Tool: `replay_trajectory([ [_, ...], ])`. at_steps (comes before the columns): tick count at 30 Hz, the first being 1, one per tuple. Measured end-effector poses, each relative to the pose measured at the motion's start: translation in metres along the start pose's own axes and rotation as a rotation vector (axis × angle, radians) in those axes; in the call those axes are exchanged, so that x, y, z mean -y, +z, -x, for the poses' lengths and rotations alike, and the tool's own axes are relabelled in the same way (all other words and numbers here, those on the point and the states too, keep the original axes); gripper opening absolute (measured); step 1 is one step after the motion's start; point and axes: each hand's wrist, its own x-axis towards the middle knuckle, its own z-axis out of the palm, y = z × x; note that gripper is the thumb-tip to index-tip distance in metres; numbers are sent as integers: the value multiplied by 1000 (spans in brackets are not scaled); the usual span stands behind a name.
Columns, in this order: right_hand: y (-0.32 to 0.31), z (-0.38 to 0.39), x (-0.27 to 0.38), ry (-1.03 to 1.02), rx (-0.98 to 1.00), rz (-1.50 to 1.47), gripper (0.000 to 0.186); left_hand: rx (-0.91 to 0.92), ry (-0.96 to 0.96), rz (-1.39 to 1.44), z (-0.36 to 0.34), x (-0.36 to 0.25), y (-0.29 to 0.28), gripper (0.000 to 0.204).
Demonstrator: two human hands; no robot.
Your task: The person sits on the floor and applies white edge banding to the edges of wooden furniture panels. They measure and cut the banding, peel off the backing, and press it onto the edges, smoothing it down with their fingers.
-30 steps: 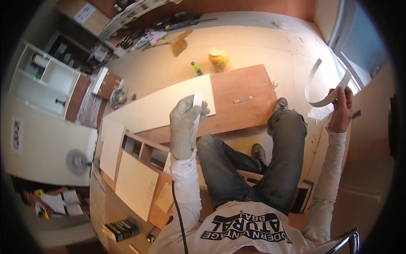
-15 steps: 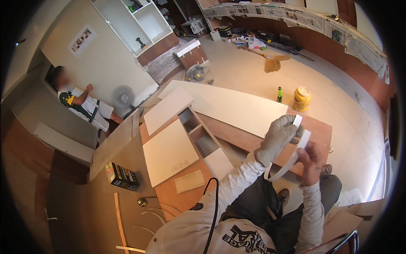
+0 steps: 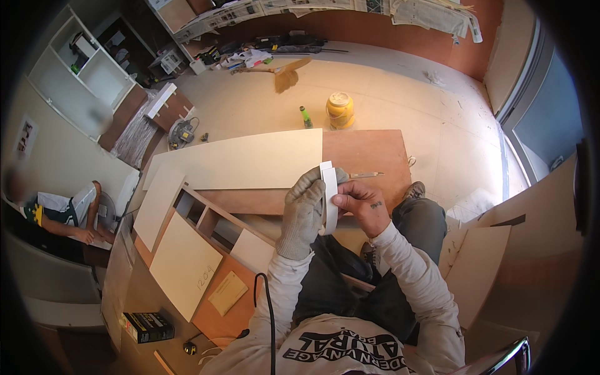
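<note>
Both hands' grip holds white strip [image 3: 329,197] upright, lengthwise vertical.

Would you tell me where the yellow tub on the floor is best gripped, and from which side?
Probably from above. The yellow tub stands upright with its lid on top, so a hand could come straight down and clasp the round wall just under the lid, staying on the side away from the green bottle close beside it.

A flat black box [image 3: 147,327] with a pale label lies near left on the floor. A yellow tub [image 3: 340,110] with a lighter lid stands far centre on the floor, a small green bottle [image 3: 305,117] just left of it. A white poster [image 3: 25,137] hangs on the left wall.
</note>
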Motion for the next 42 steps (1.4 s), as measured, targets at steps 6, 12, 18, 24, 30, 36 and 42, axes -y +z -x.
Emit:
replay_trajectory([
  [6, 9, 7, 1, -15, -89, -8, 16, 13, -37, -87, 9, -8, 8, 32],
  [12, 2, 3, 2, 67, -81, -23, 21, 34, -63, -160, 12, -5, 4, 29],
  [18, -1, 12, 12, -254, -150, 369, 27, 22, -25, -161, 19, -7, 7, 28],
  [24, 5, 13, 30, -731, -126, 684, 41, -80, -147, -242, 31, -14, 11, 38],
  [30, 9, 15, 31, -777, -154, 881, 39, -14, -69, -119, 29, -3, 10, 36],
  [36, 15, 15, 29, -822, -191, 928, 32, -103, -142, -154, 29, -3, 10, 32],
  [42, -8, 16, 34, -496, 27, 563, 20, -19, -291, -107, 33, -1, -7, 32],
])
